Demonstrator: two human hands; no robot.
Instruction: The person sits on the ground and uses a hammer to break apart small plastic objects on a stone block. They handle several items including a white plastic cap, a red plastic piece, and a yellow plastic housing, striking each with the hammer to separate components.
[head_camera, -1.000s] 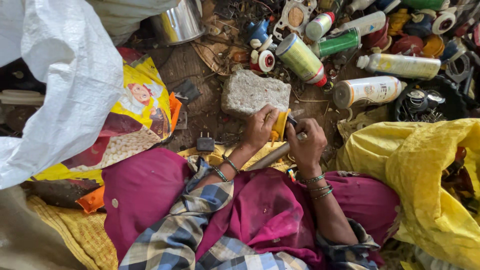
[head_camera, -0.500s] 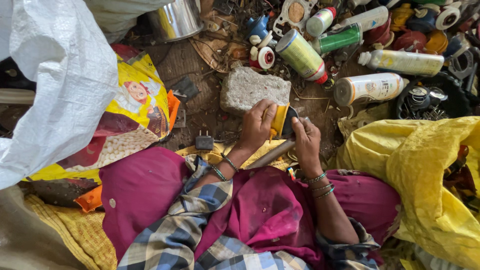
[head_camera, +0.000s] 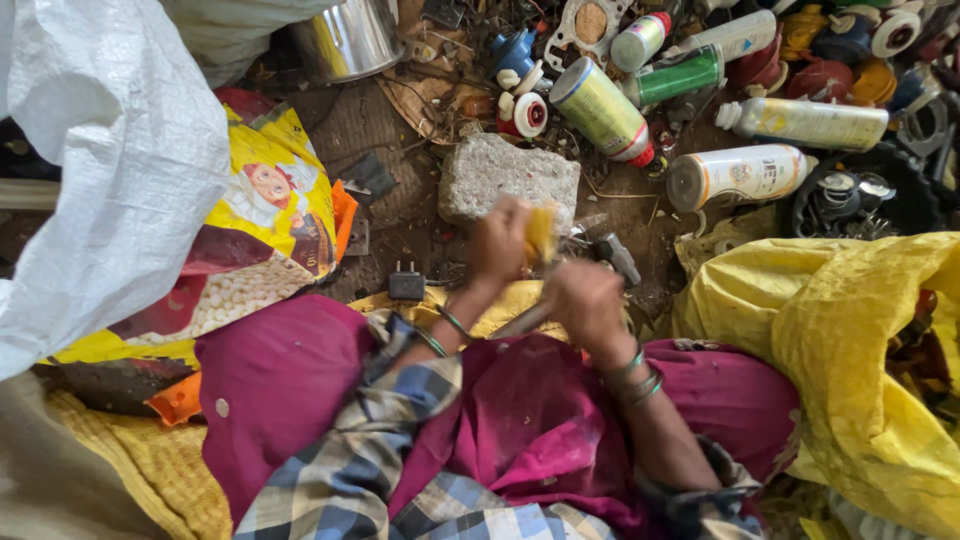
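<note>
I see my left hand (head_camera: 497, 243) clamped around the small yellow piece (head_camera: 541, 233) just over the grey stone block (head_camera: 508, 178), my right hand (head_camera: 583, 297) closed on a metal rod (head_camera: 522, 320); the piece looks light, stiff, best pinched by its sides.

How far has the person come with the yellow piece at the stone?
Done: nothing finished shows; no separated parts are clear. In hand: the left hand holds a small yellow object at the grey stone block; the right hand grips a tool handle, blurred. Left: spray cans and many scrap parts lie untouched beyond.
</note>
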